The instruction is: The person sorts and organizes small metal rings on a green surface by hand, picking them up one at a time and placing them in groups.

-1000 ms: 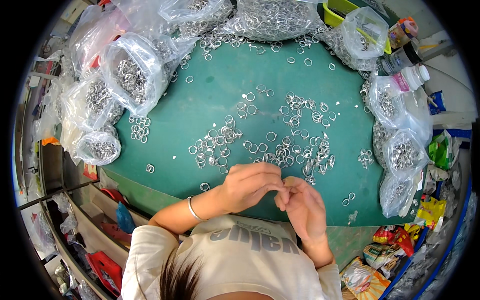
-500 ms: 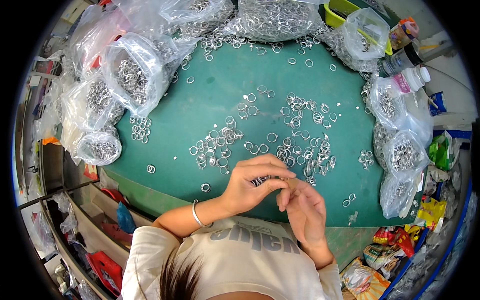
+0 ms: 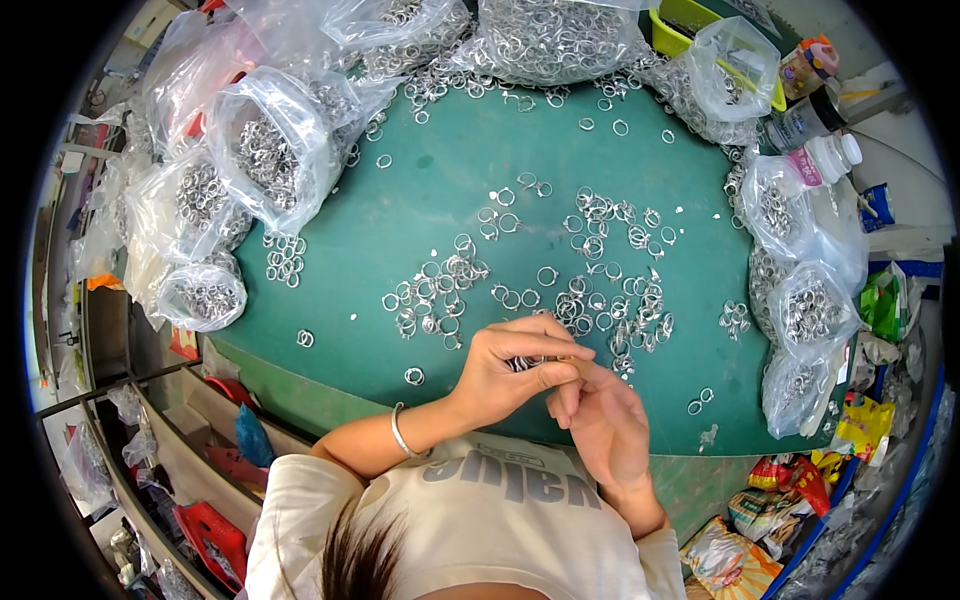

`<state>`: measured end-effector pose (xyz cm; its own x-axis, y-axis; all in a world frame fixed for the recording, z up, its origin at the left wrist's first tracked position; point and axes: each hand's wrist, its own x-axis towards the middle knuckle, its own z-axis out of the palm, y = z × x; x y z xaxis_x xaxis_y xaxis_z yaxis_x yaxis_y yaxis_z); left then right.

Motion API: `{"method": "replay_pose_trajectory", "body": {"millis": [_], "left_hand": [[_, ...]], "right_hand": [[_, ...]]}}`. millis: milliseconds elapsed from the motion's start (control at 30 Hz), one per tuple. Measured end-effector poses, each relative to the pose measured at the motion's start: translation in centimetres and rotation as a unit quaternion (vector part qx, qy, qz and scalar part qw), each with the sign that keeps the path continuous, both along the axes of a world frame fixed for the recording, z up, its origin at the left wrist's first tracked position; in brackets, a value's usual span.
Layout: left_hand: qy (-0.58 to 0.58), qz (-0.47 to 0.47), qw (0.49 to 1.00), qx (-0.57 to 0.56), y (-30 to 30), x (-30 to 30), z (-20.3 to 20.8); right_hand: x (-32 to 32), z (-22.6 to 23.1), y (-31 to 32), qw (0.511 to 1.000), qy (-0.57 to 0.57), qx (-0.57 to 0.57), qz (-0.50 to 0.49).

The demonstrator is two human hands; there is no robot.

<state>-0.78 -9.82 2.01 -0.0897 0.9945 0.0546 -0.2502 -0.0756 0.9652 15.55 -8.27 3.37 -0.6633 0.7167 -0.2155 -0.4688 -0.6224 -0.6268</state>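
Over the near edge of the green table (image 3: pixel 430 170), my two hands meet at their fingertips. My left hand (image 3: pixel 505 375) is curled around several silver rings (image 3: pixel 520 363), which peek out between thumb and fingers. My right hand (image 3: pixel 612 425) has its fingers bent and pressed against the left fingertips. Whatever it grips there is too small and covered to make out. Just beyond my hands lie loose piles of silver rings (image 3: pixel 640 310), with another group of rings (image 3: pixel 440 285) to the left.
Clear plastic bags full of rings line the table's left (image 3: pixel 265 155), far (image 3: pixel 560 45) and right (image 3: pixel 810 310) edges. A yellow-green basket (image 3: pixel 670 38) and a white-capped bottle (image 3: pixel 825 160) stand at the right. Open drawers (image 3: pixel 180 410) are at the lower left, snack packets (image 3: pixel 735 560) at the lower right.
My fingers have shifted slightly: the left fingers lie flatter over the right fingertips, and the right hand has turned a little. The rings on the table stay in place.
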Motion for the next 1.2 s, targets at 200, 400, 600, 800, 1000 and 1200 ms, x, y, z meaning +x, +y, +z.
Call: {"method": "replay_pose_trajectory", "body": {"millis": [200, 400, 600, 800, 1000, 1200], "left_hand": [[-0.069, -0.046, 0.996, -0.030, -0.2, 0.0, -0.2], [-0.060, -0.076, 0.995, -0.009, 0.1, -0.1, -0.1], [-0.097, -0.084, 0.991, -0.031, -0.2, -0.1, 0.2], [-0.093, -0.080, 0.991, -0.051, -0.3, 0.1, 0.5], [-0.080, -0.081, 0.993, -0.024, -0.2, 0.0, 0.2], [-0.124, -0.061, 0.989, -0.057, -0.7, 0.4, 0.4]], "right_hand": [[0.2, -0.9, -0.1, 0.988, 0.110, -0.109, 0.021], [0.3, -1.0, -0.1, 0.997, 0.043, -0.056, 0.010], [0.3, -0.9, 0.0, 0.996, 0.060, -0.068, 0.010], [0.4, -1.0, -0.2, 0.996, 0.051, -0.067, -0.013], [0.3, -1.0, 0.0, 0.984, 0.102, -0.143, 0.000], [0.4, -1.0, -0.1, 0.998, 0.023, -0.060, -0.007]]}}
